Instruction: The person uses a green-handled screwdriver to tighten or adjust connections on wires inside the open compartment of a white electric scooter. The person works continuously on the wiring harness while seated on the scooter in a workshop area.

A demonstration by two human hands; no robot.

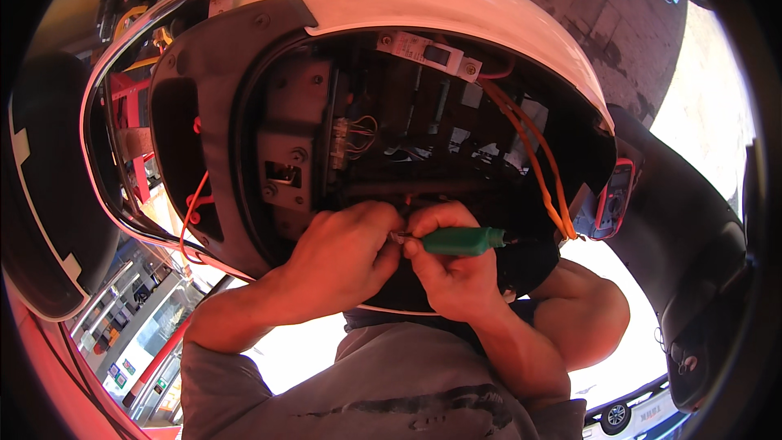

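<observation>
Both my hands meet at the near edge of the open body compartment (358, 187) of a scooter-like vehicle. My right hand (452, 277) is closed around a green plastic piece (456, 240), a thick body with a narrower neck, lying sideways in the fingers. A thin dark line seems to leave its neck. My left hand (346, 257) is closed, thumb and fingers pinching at a small metallic bit (397, 237) between the two hands. The fingertips hide most of that bit, so its kind cannot be made out.
A white breaker switch (436, 55) is fixed at the compartment's far rim. Orange cables (538, 155) run down the right side. A red-edged multimeter (615, 200) rests at the right. Left of the opening sits a metal bracket (293, 147) with a wired connector (340, 140).
</observation>
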